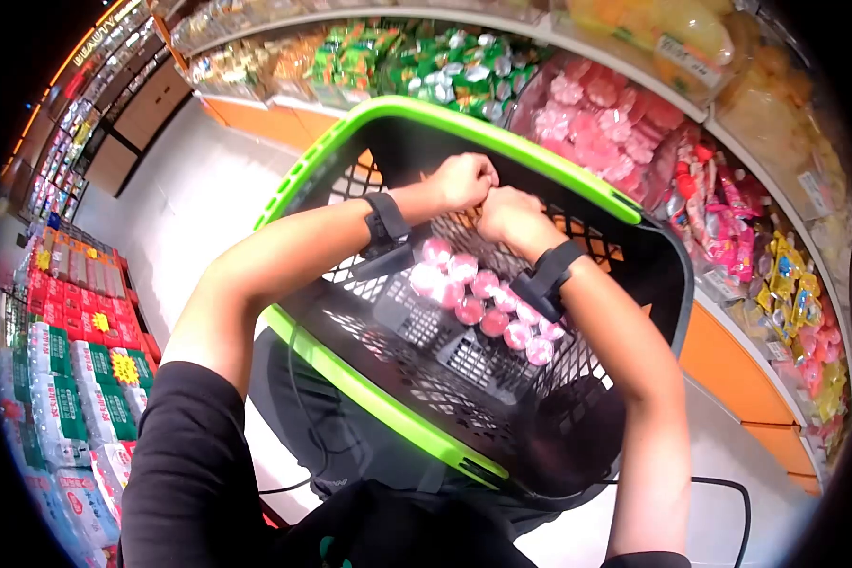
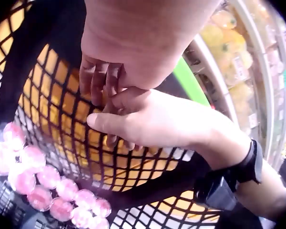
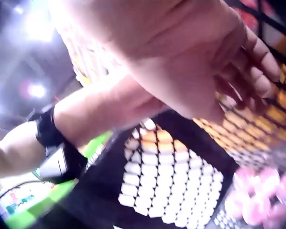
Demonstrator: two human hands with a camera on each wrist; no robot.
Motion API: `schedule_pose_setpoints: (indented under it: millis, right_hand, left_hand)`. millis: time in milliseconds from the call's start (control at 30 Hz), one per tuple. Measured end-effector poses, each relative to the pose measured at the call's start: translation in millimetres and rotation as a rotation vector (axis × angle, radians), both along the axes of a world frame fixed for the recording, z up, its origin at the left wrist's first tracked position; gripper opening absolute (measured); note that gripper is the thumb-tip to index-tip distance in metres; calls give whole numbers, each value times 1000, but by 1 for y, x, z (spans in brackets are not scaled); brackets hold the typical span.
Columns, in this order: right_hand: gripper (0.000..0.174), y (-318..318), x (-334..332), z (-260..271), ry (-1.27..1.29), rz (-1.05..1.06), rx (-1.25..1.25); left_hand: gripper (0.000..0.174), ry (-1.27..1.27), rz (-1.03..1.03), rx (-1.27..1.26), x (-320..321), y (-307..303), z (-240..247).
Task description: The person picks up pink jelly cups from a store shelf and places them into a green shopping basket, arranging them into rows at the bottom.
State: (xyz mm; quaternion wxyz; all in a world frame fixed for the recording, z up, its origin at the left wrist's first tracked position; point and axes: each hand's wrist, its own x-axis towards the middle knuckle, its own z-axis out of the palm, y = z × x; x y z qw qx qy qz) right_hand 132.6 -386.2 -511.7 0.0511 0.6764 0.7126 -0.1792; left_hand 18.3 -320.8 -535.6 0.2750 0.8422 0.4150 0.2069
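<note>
Presses left hand [image 1: 462, 180] against right hand [image 1: 509, 216] by far wall of green-rimmed basket [image 1: 502, 142]. Curls fingers [image 2: 97, 78] of both, tips touching; maybe pinches something small, cannot tell. Has pink wrapped candies [image 1: 483, 301] heaped on basket floor, just below hands.

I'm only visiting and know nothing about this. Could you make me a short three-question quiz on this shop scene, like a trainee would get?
1. True or false: the basket is empty.
2. Where are the left hand and the right hand?
A) far apart, on opposite rims
B) close together, fingers meeting, by the basket's far wall
C) up on a shelf
3. What colour are the wrapped sweets lying in the basket?

Key: 1 false; 2 B; 3 pink.
</note>
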Motion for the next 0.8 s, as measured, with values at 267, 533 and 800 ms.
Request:
schedule_pose_setpoints:
  millis: [267, 533, 800]
  right_hand:
    - [33, 10, 103, 106, 54, -256, 634]
    - [36, 34, 181, 26, -125, -408, 928]
    - [28, 53, 193, 38, -554, -250, 994]
  left_hand:
    - [22, -318, -35, 35, 63, 20, 101]
    - [27, -135, 310, 319, 147, -4, 49]
    - [48, 193, 354, 258, 155, -2, 54]
